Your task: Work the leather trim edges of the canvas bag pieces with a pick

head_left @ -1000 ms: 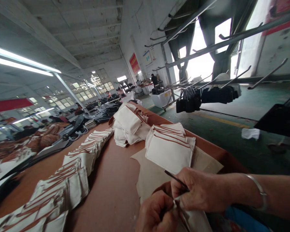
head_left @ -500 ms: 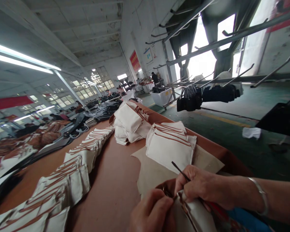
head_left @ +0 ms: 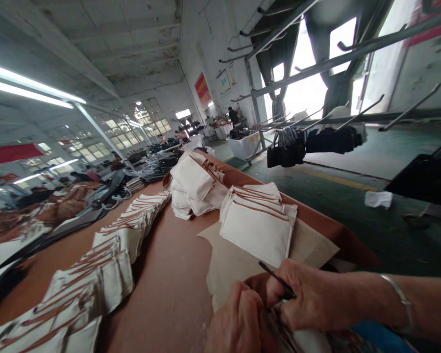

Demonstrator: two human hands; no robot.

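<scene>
Low in the head view, my left hand (head_left: 237,318) is closed, its fingers bunched on the brown-edged top of a white pouch (head_left: 310,340). My right hand (head_left: 310,294), with a silver bangle on the wrist, is closed against the same pouch. A slim dark pointed tool (head_left: 274,275) sticks out of its grip; its exact kind is hidden. Both hands meet at the pouch's edge, and the fingers cover most of it. Just beyond them, a stack of white pouches with brown trim (head_left: 259,228) lies on a beige sheet (head_left: 220,269).
A brown-covered table (head_left: 158,279) stretches ahead. A long row of overlapping white pouches (head_left: 113,250) lies on the left, with another pile (head_left: 193,179) farther back. Right of the table stands a metal rack (head_left: 294,86) with protruding hooks and hanging black bags (head_left: 284,149).
My left hand has turned so that its back shows more and its fingers bunch closer to my right hand. Both hands and the pouch sit slightly lower; less of the pouch shows.
</scene>
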